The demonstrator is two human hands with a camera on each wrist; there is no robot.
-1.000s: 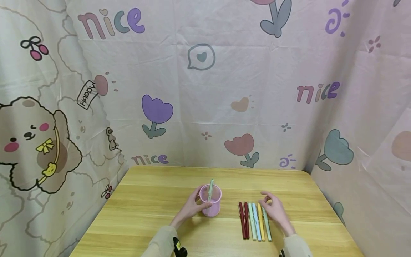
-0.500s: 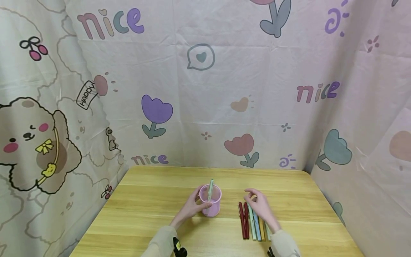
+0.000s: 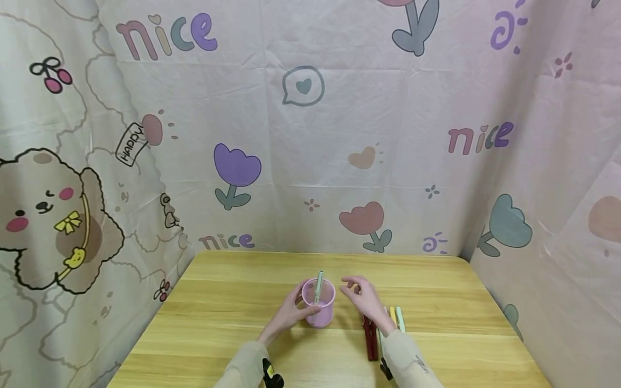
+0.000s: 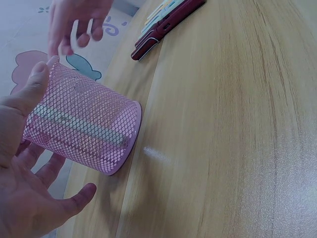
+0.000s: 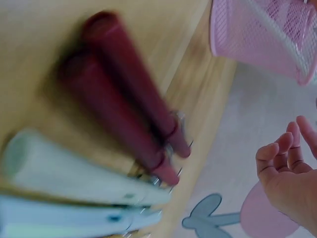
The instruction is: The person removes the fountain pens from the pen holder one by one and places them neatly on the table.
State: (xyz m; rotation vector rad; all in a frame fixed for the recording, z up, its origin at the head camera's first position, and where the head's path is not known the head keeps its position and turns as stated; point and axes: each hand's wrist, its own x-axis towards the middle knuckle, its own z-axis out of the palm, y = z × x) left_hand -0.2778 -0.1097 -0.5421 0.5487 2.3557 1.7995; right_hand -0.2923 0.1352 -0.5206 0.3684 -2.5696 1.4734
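Note:
A pink mesh pen holder (image 3: 322, 320) stands upright on the table, gripped by my left hand (image 3: 289, 314) with the thumb at its near side. Inside it leans one pale green pen (image 3: 319, 284), also showing through the mesh in the left wrist view. My right hand (image 3: 365, 299) hovers just right of the holder's rim, fingers loosely bent and nothing between them. Below that wrist lies a row of pens: two dark red pens (image 3: 371, 342), a light green pen (image 5: 74, 171), a light blue pen (image 5: 74, 217) and a yellow pen (image 3: 393, 313). The right sleeve partly hides the row.
The wooden table (image 3: 233, 291) ends at a printed cloth backdrop (image 3: 301, 161) behind, with more cloth along the left and right sides. A black wrist strap (image 3: 271, 374) shows at the left sleeve.
My right hand has swept left from over the right end of the pen row to beside the pen holder, carrying nothing visible. The left hand and the holder have stayed in place.

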